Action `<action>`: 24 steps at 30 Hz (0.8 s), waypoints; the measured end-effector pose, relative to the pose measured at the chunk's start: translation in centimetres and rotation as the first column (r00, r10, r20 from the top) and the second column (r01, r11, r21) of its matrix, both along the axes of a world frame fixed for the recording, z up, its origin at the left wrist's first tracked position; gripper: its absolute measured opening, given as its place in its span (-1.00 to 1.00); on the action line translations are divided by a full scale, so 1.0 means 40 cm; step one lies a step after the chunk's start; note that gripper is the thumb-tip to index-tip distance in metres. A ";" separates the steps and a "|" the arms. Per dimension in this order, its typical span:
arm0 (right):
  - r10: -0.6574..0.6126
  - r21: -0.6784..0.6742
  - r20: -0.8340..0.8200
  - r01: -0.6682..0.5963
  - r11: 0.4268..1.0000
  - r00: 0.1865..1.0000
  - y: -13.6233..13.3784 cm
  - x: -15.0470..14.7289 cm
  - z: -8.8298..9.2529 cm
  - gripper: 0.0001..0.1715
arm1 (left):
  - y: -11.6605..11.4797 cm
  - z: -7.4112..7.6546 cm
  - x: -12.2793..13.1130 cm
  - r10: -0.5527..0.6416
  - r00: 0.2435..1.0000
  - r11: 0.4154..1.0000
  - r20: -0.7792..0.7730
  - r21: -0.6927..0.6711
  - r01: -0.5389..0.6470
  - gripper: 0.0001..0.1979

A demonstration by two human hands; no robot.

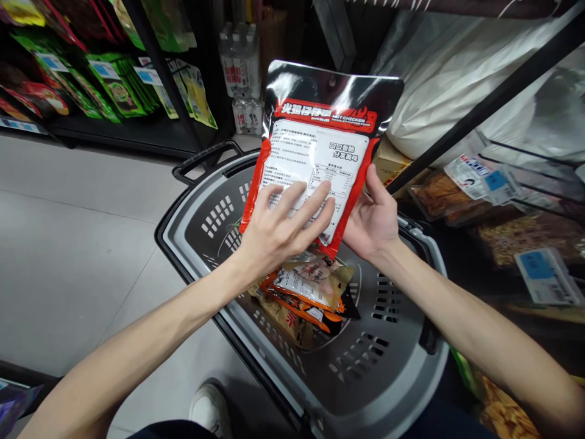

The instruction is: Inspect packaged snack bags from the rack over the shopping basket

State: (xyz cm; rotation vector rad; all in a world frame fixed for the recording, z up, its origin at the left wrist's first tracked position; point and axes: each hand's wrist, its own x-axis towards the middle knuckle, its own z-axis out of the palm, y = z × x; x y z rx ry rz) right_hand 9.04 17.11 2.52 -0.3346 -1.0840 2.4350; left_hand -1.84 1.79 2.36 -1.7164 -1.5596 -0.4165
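A red, black and white snack bag (315, 146) is held up over a shopping basket (388, 366), its printed label facing me. My right hand (377, 216) supports it at the lower right edge; the thumb shows beside the edge and the other fingers are hidden behind the bag. Across the lower part of the label lies my left hand (286, 228), fingers spread and touching the surface. Beneath the bag, several snack packets (311, 286) in orange, black, white and tan lie piled at the bottom of the grey basket.
Shelves with green snack packs (121, 88) stand at the upper left. Packs of water bottles (242, 73) are at the back. White plastic sacks (457, 85) and hanging snack packets (461, 189) line the right side. Grey floor tiles (68, 244) lie left of the basket.
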 end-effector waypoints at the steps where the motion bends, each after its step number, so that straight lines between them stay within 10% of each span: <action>1: -0.004 -0.001 -0.001 0.004 1.000 1.000 -0.001 0.000 0.001 -0.56 | -0.002 0.001 0.000 -0.009 0.999 1.000 -0.048 0.007 0.009 -0.57; 24: 0.018 0.087 -0.056 -0.013 0.996 0.998 0.007 0.006 0.004 -0.53 | 0.011 0.005 -0.001 -0.156 0.966 0.971 -0.207 0.145 0.188 -0.67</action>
